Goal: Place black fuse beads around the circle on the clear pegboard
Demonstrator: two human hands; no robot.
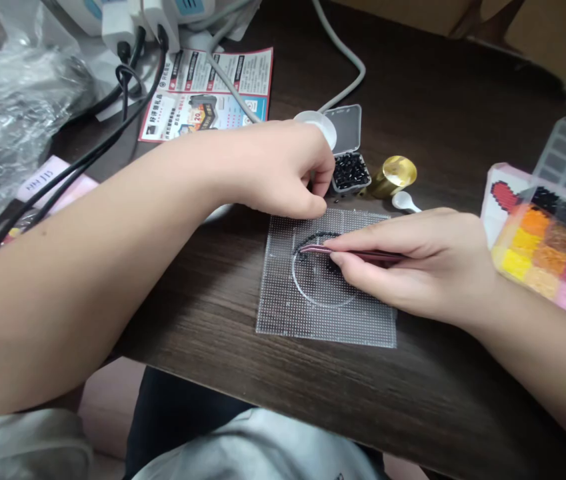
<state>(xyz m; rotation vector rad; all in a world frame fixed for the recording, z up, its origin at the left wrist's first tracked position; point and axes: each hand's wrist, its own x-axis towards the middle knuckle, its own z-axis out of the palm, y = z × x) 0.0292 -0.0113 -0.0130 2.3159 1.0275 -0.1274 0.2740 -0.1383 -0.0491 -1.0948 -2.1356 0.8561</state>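
My right hand [413, 263] pinches a pair of dark pink tweezers [370, 255]. Their tips reach an arc of black beads [317, 236] on a clear square pegboard [283, 300], which has a white circle outline on it. Over the board's far left edge hovers my left hand [287, 170], fingers curled inward with thumb and forefinger close together; whatever they may hold is hidden. Just beyond that hand stands a small clear box of black beads [351, 172] with its lid raised. A round white lid [317, 128] shows partly behind my left hand.
A gold cylinder [395, 177] and a small white scoop [405, 202] stand past the board. On the right is a tray of coloured beads [545, 250]. Black cables [107, 137], plastic wrapping [13, 113] and a printed leaflet [243, 70] crowd the left and back.
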